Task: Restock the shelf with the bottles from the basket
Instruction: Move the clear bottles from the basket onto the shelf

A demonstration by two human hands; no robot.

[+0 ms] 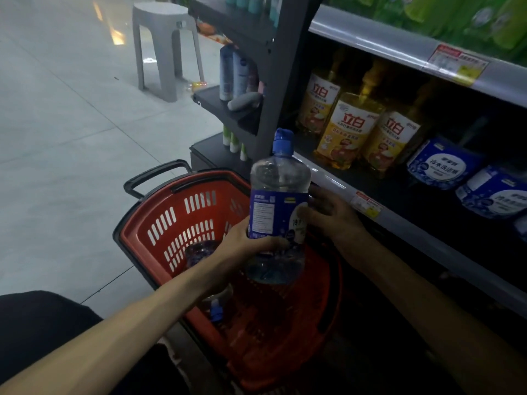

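Bottle (280,178) upright above red basket (171,232), left hand (242,246) gripping it low, right hand (330,215) clasping its label side

We find the scene dim and bluish. A bright glare patch sits on the floor (71,124) at upper left. The shelf (413,232) interior lies in deep shadow. Wide-angle bending shows at the edges; upper-right goods (456,15) and the near forearms (128,323) appear soft.

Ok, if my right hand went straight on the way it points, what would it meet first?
The blue-capped bottle; the right hand looks to be holding its labelled side.
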